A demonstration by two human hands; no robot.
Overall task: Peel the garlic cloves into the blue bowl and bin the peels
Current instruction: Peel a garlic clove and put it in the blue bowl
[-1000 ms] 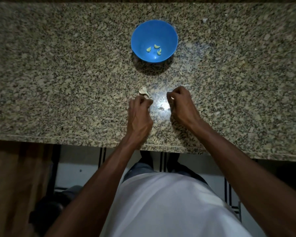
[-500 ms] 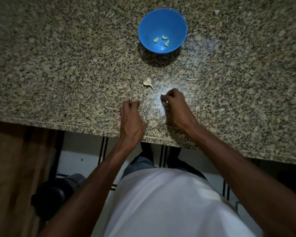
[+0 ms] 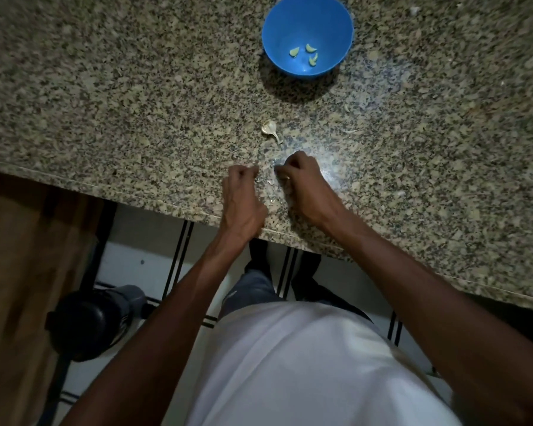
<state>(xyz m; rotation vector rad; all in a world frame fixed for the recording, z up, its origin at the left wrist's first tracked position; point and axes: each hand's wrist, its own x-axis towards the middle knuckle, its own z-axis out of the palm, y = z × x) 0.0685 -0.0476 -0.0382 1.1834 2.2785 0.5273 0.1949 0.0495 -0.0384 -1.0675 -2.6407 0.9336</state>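
Presently: left hand (image 3: pixel 243 196) curled, contents unseen; right hand (image 3: pixel 302 182) pinching something small, unidentifiable. Unpeeled clove (image 3: pixel 269 128) at 12 o'clock judged light, papery, slippery; best pinched at tail.

the person wears a plain white short-sleeved shirt (image 3: pixel 305 364), loose and softly creased, with no print or marking showing on the front. both forearms are bare, without sleeves, watch or bracelet. the left hand (image 3: pixel 242 201) carries no jewellery on the side that shows. the right hand (image 3: pixel 305 186) has a thin band of pale metal (image 3: pixel 286 178) on one finger. below the hem of the white shirt, grey-blue trousers (image 3: pixel 253 287) cover the legs, ending in dark footwear (image 3: pixel 257 250) too dim to make out.
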